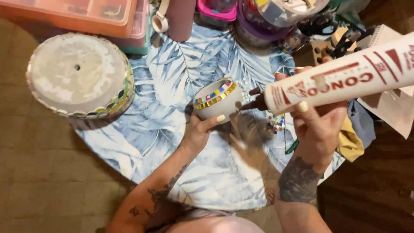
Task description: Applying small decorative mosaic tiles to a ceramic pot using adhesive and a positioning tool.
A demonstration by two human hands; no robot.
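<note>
Small grey ceramic pot (215, 102), ringed near its rim with a band of coloured and gold mosaic tiles, sits tilted in the left hand (199, 131) just above the middle of the round table (172, 142) with its blue leaf-print cloth; the grip is closed around the pot's underside, thumb on its wall, turning the tiled side toward 3 o'clock. The right hand (317, 123) is clamped on a long white adhesive tube (340, 80), whose dark nozzle points at the pot's wall, seemingly touching it. Loose mosaic tiles (274, 124) lie below the nozzle. At 10 o'clock a large upturned grey pot (77, 73) shows a tiled edge. Plastic boxes at 12 o'clock are cut off; their contents are unclear.
</note>
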